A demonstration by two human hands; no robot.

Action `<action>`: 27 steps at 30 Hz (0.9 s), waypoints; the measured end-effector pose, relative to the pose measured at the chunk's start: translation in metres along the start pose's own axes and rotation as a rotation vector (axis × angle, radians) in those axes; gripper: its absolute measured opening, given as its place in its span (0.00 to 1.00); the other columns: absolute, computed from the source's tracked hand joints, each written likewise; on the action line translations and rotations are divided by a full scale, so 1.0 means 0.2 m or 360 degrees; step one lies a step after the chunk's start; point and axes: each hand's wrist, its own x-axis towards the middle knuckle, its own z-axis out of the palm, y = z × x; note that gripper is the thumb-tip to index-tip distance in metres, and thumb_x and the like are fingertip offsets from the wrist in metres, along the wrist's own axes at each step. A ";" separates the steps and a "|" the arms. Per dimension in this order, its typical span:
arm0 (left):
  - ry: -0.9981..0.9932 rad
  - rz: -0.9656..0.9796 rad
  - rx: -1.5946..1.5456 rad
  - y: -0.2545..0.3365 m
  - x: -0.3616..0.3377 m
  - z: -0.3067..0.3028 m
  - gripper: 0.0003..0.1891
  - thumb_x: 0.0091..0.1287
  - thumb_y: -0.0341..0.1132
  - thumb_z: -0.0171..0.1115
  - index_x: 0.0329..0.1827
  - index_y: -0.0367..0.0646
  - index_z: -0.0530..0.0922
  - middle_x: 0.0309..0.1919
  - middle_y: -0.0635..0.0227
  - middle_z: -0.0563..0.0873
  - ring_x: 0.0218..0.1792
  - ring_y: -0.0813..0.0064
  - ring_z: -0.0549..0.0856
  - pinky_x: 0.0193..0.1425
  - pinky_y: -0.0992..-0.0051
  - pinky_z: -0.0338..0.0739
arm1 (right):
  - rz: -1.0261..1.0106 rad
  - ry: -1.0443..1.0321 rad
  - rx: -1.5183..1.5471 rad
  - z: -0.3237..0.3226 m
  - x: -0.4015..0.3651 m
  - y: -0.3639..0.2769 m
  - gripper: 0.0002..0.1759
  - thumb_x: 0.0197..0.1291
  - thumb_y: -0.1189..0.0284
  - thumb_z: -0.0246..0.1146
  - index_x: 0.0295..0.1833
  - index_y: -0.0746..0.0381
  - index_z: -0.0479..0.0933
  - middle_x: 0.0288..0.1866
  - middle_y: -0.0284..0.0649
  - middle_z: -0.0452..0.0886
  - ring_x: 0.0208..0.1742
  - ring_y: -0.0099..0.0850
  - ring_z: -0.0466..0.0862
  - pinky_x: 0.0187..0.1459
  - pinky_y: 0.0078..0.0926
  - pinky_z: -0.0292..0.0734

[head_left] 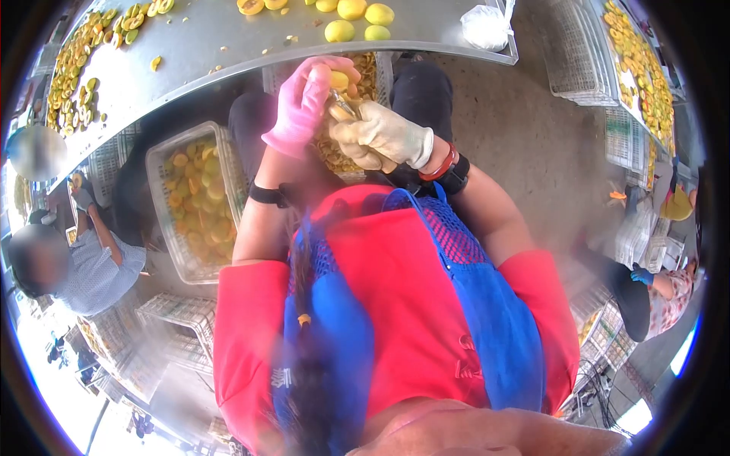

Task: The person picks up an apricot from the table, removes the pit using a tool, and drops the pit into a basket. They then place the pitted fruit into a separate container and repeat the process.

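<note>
My left hand (300, 106), in a pink glove, is closed around a small yellow fruit (339, 80). Close against it, my right hand (382, 135) in a cream-coloured glove is curled around a small metal cutting tool (344, 108), mostly hidden by the fingers. Both hands meet in front of my knees, just short of the metal table's (205, 45) near edge. Below them stands a crate filled with cut yellow pieces (366, 72), partly covered by my hands. Whole yellow-green fruits (340, 31) lie on the table straight ahead.
Many cut fruit halves (72, 68) spread over the table's left side. A clear plastic bag (484, 29) lies at its right corner. By my left leg is a white crate (217, 270) of fruit. One person (99, 266) sits at left, another (661, 296) at right, among stacked crates (574, 61).
</note>
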 end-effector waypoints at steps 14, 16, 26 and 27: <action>0.0278 0.0000 -0.0233 0.02 -0.03 0.00 0.28 0.80 0.56 0.48 0.52 0.35 0.79 0.40 0.59 0.88 0.38 0.69 0.88 0.46 0.70 0.84 | 0.0105 -0.0040 -0.0099 -0.08 0.01 0.09 0.10 0.69 0.69 0.63 0.48 0.60 0.70 0.20 0.28 0.64 0.12 0.17 0.60 0.12 0.17 0.53; 0.0695 0.0035 -0.0364 0.07 -0.03 -0.09 0.29 0.79 0.57 0.48 0.51 0.34 0.79 0.39 0.55 0.88 0.36 0.65 0.89 0.41 0.67 0.87 | 0.0043 0.0030 -0.0130 -0.08 -0.01 0.11 0.08 0.69 0.70 0.60 0.47 0.60 0.70 0.22 0.29 0.65 0.14 0.18 0.61 0.14 0.18 0.55; 0.1364 -0.1444 0.2255 0.09 -0.81 -1.06 0.32 0.74 0.62 0.48 0.61 0.41 0.78 0.56 0.44 0.84 0.59 0.45 0.81 0.63 0.54 0.74 | 0.0186 0.0530 0.0014 -0.20 0.06 0.28 0.09 0.69 0.67 0.63 0.50 0.55 0.72 0.26 0.28 0.72 0.20 0.17 0.69 0.19 0.15 0.64; 0.1325 -0.1657 0.2239 0.06 -0.87 -1.10 0.34 0.74 0.63 0.47 0.64 0.41 0.76 0.59 0.46 0.82 0.62 0.46 0.80 0.65 0.55 0.74 | 0.0101 0.0565 0.0013 -0.18 0.07 0.28 0.08 0.70 0.68 0.63 0.49 0.55 0.72 0.26 0.28 0.72 0.20 0.17 0.70 0.20 0.16 0.65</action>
